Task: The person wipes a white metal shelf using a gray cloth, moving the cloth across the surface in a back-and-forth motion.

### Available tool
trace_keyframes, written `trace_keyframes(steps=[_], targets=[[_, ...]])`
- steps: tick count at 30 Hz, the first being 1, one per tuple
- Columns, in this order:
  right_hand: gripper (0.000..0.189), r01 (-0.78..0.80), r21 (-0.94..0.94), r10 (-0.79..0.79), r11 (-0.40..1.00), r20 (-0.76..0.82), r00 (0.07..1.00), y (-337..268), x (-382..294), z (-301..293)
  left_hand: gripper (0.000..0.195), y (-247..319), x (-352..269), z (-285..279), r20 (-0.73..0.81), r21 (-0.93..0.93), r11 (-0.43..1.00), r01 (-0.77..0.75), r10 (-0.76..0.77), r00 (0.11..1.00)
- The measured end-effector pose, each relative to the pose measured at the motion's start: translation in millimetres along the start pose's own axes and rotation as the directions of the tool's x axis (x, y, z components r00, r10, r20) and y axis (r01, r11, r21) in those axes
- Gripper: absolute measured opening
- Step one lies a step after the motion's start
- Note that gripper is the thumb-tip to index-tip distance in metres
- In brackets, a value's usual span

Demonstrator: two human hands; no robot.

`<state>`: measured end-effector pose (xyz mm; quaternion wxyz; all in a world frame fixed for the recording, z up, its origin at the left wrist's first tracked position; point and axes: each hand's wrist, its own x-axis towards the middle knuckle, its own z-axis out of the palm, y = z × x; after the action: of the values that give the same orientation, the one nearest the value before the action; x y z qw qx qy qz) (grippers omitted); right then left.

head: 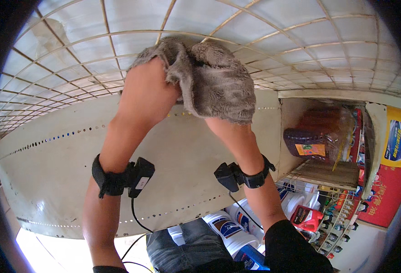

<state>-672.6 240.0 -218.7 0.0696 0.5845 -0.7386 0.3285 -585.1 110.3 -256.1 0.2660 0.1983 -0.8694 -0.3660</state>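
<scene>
A fluffy grey cloth (222, 83) is bunched against the wire grid (135, 32) at the top of the view. My left hand (149, 88) grips the cloth's left part, its fingers hidden in the folds. The cloth drapes over my right hand (226, 124), leaving only the heel and wrist showing; those fingers cannot be seen. Behind both forearms spreads a pale metal panel (176, 150) with rows of small holes. Each wrist bears a black strap with a small black device, the left device (141, 177) and the right device (228, 176), both trailing cables.
Right of the panel, a shelf compartment (289, 116) holds dark red plastic-wrapped jugs (304, 136). Below stand several white buckets (234, 233), a red jug (306, 218) and a blue container (250, 257). A wire rack (338, 218) carries small packaged items. Black cables hang near my left forearm.
</scene>
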Motion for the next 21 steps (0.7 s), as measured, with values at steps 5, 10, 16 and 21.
trace_keyframes(steps=[5,10,16,21], targets=[[0.023,-0.231,0.104,0.23,0.967,0.023,0.973,3.8,-2.2,6.3,0.021,-1.9,-8.8,-1.8,0.001,-0.092,0.995,-0.039,0.039,0.999],[0.025,-0.263,0.287,0.277,0.921,-0.009,0.961,27.2,5.7,18.3,0.044,-9.0,-3.8,-2.1,0.261,0.028,1.0,0.012,-0.019,0.965],[0.028,-0.289,0.839,0.488,0.462,0.032,0.872,13.0,7.0,25.3,0.045,-7.9,-11.1,-5.6,0.276,-0.11,0.986,0.124,-0.089,0.957],[0.038,-0.194,-0.199,0.178,0.96,-0.098,0.979,-6.4,16.6,24.1,0.041,-3.5,-16.6,4.0,-0.109,-0.118,0.976,-0.182,0.17,0.98]])
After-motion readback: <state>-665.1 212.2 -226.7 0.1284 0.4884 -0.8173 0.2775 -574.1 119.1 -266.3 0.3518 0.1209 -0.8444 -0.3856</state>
